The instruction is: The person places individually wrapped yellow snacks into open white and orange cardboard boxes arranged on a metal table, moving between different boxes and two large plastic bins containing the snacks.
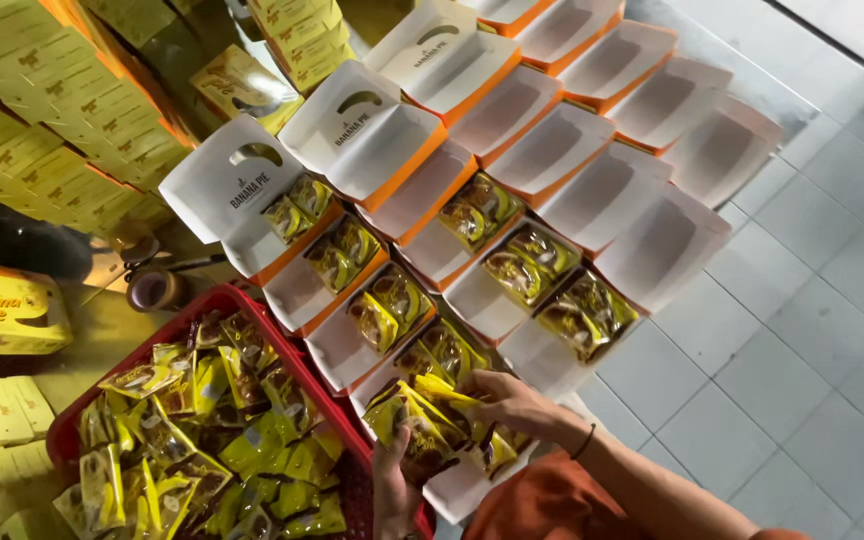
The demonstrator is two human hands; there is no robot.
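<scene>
My left hand (392, 490) and my right hand (517, 405) both hold a bunch of yellow wrapped snack packets (422, 420) over the nearest open white-and-orange box (457, 488). Beside it, a red basket (214, 305) is heaped with more yellow packets (202, 440). Open boxes lie in overlapping rows across the floor; several near ones (382, 310) hold packets, while the far ones (652, 100) are bare inside.
Stacks of closed yellow cartons (42, 110) fill the upper left and lower left. A tape roll (157, 290) lies near the basket. Grey floor tiles (802, 350) spread to the right. Orange clothing (552, 505) shows at the bottom.
</scene>
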